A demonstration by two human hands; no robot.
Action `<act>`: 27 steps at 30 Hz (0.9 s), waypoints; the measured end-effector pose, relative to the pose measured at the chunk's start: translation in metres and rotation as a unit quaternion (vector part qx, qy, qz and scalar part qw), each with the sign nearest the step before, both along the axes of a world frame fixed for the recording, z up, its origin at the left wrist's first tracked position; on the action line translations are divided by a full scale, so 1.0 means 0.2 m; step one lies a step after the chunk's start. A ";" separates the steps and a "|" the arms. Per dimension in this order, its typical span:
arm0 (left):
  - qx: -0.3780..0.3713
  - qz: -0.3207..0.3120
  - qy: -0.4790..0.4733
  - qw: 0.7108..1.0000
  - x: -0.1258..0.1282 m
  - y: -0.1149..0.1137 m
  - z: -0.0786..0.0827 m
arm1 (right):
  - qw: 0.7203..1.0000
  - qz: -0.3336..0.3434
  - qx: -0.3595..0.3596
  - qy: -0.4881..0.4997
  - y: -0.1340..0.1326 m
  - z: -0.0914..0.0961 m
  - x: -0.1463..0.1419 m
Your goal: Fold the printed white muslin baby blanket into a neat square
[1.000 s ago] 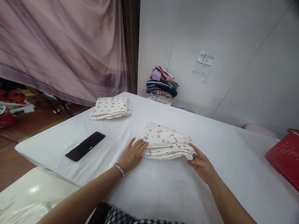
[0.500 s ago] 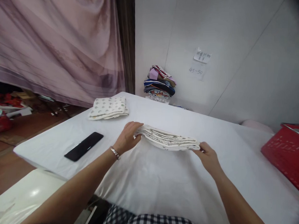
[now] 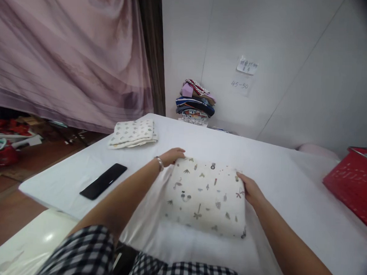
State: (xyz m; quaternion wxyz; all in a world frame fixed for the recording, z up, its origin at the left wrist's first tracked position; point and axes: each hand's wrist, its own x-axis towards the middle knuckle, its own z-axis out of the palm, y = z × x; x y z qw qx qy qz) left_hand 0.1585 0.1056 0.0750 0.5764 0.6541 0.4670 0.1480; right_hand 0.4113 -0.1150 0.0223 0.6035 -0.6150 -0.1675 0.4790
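Observation:
A folded cream cloth with small grey prints (image 3: 207, 195) is tipped up toward me over the white table (image 3: 290, 207), its printed face showing. My left hand (image 3: 172, 155) grips its far left corner with the fingers curled over the edge. My right hand (image 3: 250, 189) clasps its right edge. Both hands hold the cloth between them, close to my checked shirt.
A second folded printed cloth (image 3: 132, 133) lies at the table's far left. A black phone (image 3: 103, 181) rests near the left edge. A stack of coloured fabrics (image 3: 196, 102) stands against the wall. A red basket (image 3: 353, 183) sits at the right.
Both hands took the folded cloth off the table, lifted it and turned it, bringing it nearer to me with its printed face now toward the camera.

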 end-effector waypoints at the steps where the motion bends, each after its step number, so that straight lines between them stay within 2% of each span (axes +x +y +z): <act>1: -0.014 0.010 0.010 1.000 0.03 0.01 -0.08 | 1.000 -0.004 -0.025 0.008 0.02 -0.06 0.01; 3: -0.029 0.028 0.017 0.999 0.08 0.01 -0.20 | 0.998 -0.016 -0.057 0.019 0.06 -0.14 0.02; 5: -0.044 0.046 0.017 0.998 0.10 0.01 -0.26 | 0.997 -0.020 -0.066 0.029 0.07 -0.18 0.04; 7: -0.060 0.049 0.009 0.997 0.10 0.02 -0.27 | 0.998 -0.012 -0.061 0.033 0.08 -0.18 0.06; 10: -0.080 0.020 -0.012 0.996 0.08 0.02 -0.27 | 0.998 0.009 -0.058 0.025 0.08 -0.17 0.08; 12: -0.043 0.018 0.001 0.999 0.07 0.01 -0.28 | 0.998 0.002 -0.056 0.001 0.08 -0.17 0.08; 16: 0.098 0.079 0.063 0.990 0.10 -0.02 -0.34 | 0.992 -0.065 -0.062 -0.090 0.10 -0.20 0.08; 19: 0.128 0.092 0.072 0.985 0.12 -0.03 -0.37 | 0.977 -0.064 -0.090 -0.185 0.11 -0.24 0.10; 21: 0.129 0.094 0.074 0.984 0.11 -0.03 -0.37 | 0.958 -0.043 -0.115 -0.259 0.11 -0.24 0.11; 23: 0.123 0.103 0.077 0.984 0.08 -0.02 -0.35 | 0.924 -0.017 -0.137 -0.357 0.10 -0.22 0.11; 25: 0.123 0.118 0.078 0.982 0.04 -0.02 -0.31 | 0.870 0.008 -0.125 -0.478 0.09 -0.18 0.08; 27: 0.149 0.120 0.080 0.978 0.00 -0.06 -0.29 | 0.807 0.033 -0.077 -0.584 0.08 -0.14 0.01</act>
